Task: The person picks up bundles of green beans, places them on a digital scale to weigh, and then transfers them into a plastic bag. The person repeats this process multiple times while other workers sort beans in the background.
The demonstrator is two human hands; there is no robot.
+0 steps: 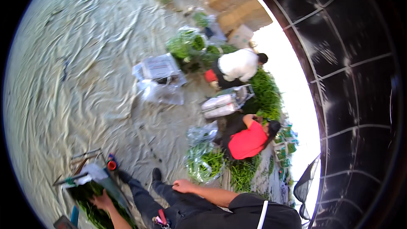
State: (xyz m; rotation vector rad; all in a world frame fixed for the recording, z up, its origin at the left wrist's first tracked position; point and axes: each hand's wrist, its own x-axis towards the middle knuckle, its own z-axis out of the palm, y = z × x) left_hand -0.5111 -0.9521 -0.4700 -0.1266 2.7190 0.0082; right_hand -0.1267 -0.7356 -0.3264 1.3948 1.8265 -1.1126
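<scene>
My left hand [101,201] lies over a heap of long green leafy stalks [90,213], its fingers spread. The stalks sit in a crate or frame lined with pale sheeting [96,172] at the lower left. Some fingertips are lost among the leaves. My right hand [182,185] rests beside my dark trouser leg, fingers loosely curled, and no object shows in it. A red, ring-shaped thing with a blue part [112,164] is on the ground near my foot.
Two people, one in a red top [249,141] and one in white [239,65], bend over green bundles [265,95]. Clear bags of greens [205,163], wrapped packs [220,105] and cardboard boxes [235,0] stand about. Wrinkled pale sheeting [93,93] covers the ground.
</scene>
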